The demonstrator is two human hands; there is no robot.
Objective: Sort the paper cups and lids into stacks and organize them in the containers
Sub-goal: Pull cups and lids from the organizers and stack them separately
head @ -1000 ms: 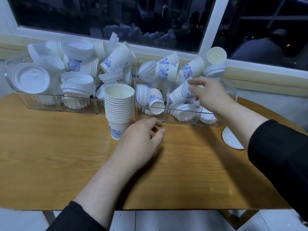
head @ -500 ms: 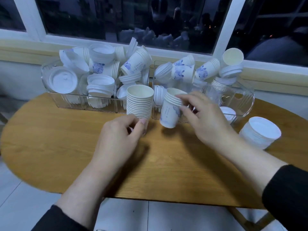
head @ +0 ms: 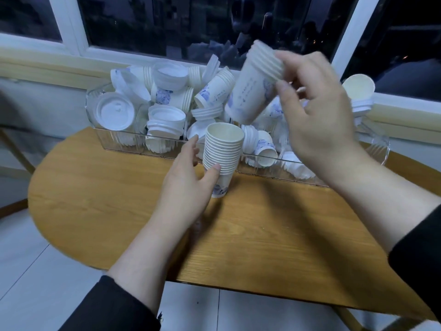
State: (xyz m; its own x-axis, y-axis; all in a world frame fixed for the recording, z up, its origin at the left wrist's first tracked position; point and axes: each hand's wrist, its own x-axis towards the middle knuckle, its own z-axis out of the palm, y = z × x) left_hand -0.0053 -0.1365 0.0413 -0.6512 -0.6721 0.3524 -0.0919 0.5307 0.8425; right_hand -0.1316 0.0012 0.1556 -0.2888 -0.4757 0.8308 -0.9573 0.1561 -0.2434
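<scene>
**Right hand lifts a short cup stack above the tall one**

From my remote seat, the nearest things I see are two black sleeves (head: 112,306) at the bottom edge, with bare forearms reaching forward over the wooden bench (head: 262,235).

My left hand (head: 188,185) sits low over the bench, palm turned inward. Its thumb presses the near side of the tall stack of cups (head: 223,155) and the fingers (head: 188,151) stretch past the stack's left side, only lightly curved, so the hand cups the stack rather than clamping it. The stack stands upright on the bench, mouth up, just in front of the containers.

My right hand (head: 315,115) is raised well above the bench, wrist bent, fingers curled. Thumb and fingertips pinch the rim end of a short nested stack of cups (head: 254,89), which hangs tilted, base pointing down and left, above and slightly behind the tall stack without touching it. The hand is a little blurred.

Behind both, two clear containers (head: 124,142) sit side by side against the window ledge (head: 47,68), heaped with loose cups and white lids (head: 114,111) lying at all angles. One lone cup (head: 358,88) sits at the far right on a lid pile.
</scene>
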